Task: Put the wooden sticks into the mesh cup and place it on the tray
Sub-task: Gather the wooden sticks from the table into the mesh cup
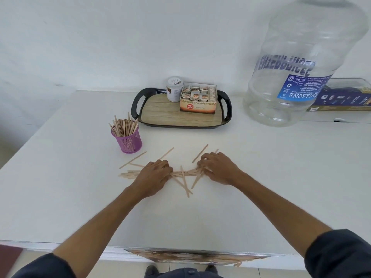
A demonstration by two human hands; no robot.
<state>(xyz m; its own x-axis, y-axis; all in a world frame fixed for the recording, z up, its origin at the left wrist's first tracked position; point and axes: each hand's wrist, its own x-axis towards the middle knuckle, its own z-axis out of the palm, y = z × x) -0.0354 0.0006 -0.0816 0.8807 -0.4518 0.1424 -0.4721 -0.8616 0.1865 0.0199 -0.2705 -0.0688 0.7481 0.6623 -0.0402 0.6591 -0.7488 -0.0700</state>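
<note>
- Wooden sticks (181,174): a loose pile lies on the table (261,187) between and under your two hands; several strays sit just beyond your knuckles.
- Left hand (153,177): fingers curled down onto the pile's left end, raking sticks together; none lifted.
- Right hand (217,167): likewise curled over the right end, gathering, not yet holding a bundle clear.
- Mesh cup (127,140): stands beyond your left hand, already well stocked with sticks.
- Tray (180,122): farther out, carrying a tea box (197,102) and a jar (174,88); cup not yet on it.
- Judgement: partly done; remaining pile and cup placement outstanding.
</note>
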